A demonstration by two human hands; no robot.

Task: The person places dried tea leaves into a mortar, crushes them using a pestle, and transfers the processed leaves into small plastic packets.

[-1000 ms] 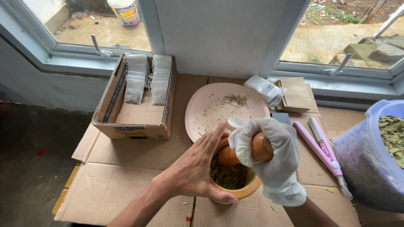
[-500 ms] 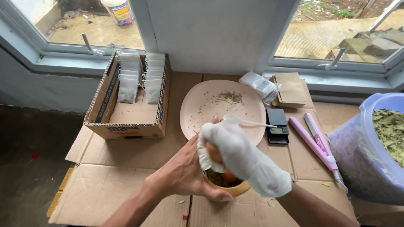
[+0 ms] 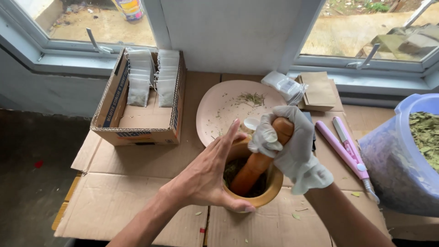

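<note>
Pestle [image 3: 256, 160] now tilted down into your mortar [image 3: 270, 190], no longer lifted.
Your gloved right hand [image 3: 286, 146] fists it; your bare left hand [image 3: 206, 176] cups the rim, fingers spread.

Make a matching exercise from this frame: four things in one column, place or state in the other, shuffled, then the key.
Things
1. wooden pestle
2. cardboard box
3. pink plate
4. clear tub

Place or state
A. at the far right, holds dried green leaves
B. gripped by the gloved right hand, tip down in the mortar
C. under the left window, holds rows of small white sachets
D. behind the mortar, a few herb scraps on it

Pairs: 1-B, 2-C, 3-D, 4-A
</note>
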